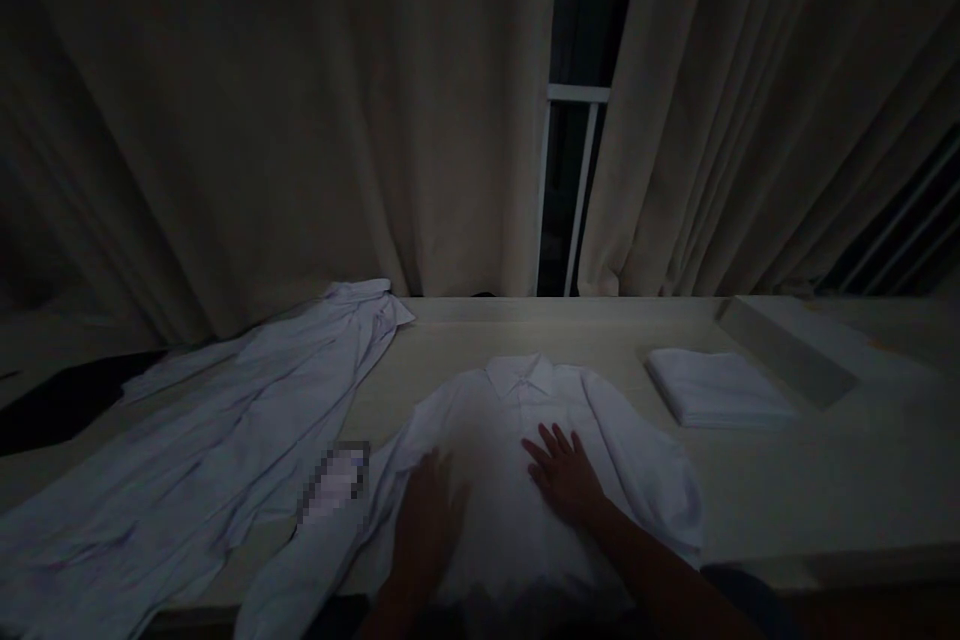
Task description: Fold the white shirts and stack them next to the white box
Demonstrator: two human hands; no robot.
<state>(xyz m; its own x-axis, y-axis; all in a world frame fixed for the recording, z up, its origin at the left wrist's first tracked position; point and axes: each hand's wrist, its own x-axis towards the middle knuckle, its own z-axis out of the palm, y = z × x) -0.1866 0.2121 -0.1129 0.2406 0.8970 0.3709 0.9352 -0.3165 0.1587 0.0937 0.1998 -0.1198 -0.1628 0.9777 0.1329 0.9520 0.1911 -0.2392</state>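
A white collared shirt [517, 390] lies face up on the pale table [825, 480], collar pointing away from me. My left hand [427, 520] rests flat on the shirt's left front, fingers together and blurred. My right hand [561, 470] lies palm down on the middle of the shirt's chest with fingers spread. Neither hand holds anything. The shirt's sleeves hang out to both sides, the left one trailing toward the table's near edge.
A heap of unfolded white shirts [225, 430] covers the table's left side. A folded white garment [716, 388] sits at the right, beside a low raised ledge [787, 345]. Beige curtains [300, 120] hang behind, with a dark window gap [577, 120].
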